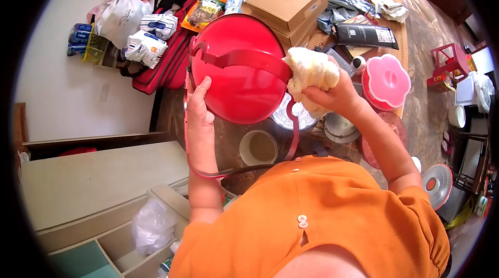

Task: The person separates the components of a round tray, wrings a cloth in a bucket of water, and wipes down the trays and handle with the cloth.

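Note:
My left hand (201, 106) grips the left side of a round red metal object (241, 93), its thumb lying on the red surface. A curved red band crosses the upper part of the disc, and another thin red band loops below it toward my orange top. In my right hand (338, 91) is a bunched cream cloth (312, 73), which touches the right edge of the red object. The fingers under the cloth are partly hidden. Below the red object, a white patterned plate (296, 114) shows in part.
Cardboard boxes (288, 0) lie behind the red object. A pink flower-shaped lid (389, 78) and a metal pot (340, 127) are at the right. A white round container (258, 148) stands below. An open drawer (125, 247) holds a plastic bag at the lower left.

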Demonstrator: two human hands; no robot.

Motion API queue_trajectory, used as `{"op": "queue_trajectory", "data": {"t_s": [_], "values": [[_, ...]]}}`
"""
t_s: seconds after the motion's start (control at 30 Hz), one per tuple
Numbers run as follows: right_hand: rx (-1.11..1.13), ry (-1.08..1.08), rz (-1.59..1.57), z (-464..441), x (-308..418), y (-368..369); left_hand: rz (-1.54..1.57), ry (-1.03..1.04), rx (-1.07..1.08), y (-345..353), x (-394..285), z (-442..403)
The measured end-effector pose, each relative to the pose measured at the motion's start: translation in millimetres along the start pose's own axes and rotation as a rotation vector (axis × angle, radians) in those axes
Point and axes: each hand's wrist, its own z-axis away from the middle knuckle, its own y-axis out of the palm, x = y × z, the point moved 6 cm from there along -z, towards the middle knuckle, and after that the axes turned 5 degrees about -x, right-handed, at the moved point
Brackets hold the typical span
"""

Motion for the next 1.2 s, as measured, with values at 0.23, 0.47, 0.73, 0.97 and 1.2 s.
{"op": "queue_trajectory", "data": {"t_s": [0.23,0.47,0.73,0.97,1.2], "values": [[-0.094,-0.002,0.106,-7.2,-9.8,-8.2,0.019,-0.119,-0.002,-23.9,2.4,-15.8],[-0.246,-0.083,0.315,-9.8,-31.6,-18.8,0.061,-0.135,-0.019,-40.8,-1.9,-22.9],[-0.546,0.193,-0.112,-8.4,-78.3,-21.1,0.097,-0.349,-0.064,-78.0,36.8,-28.3],[-0.803,0.314,-0.747,-33.8,-111.9,-25.1,0.136,-0.368,-0.029,-68.3,24.4,-18.2],[-0.777,0.415,-0.628,-42.1,-165.5,-34.0,0.19,-0.327,-0.047,-64.2,20.6,-9.7]]}}
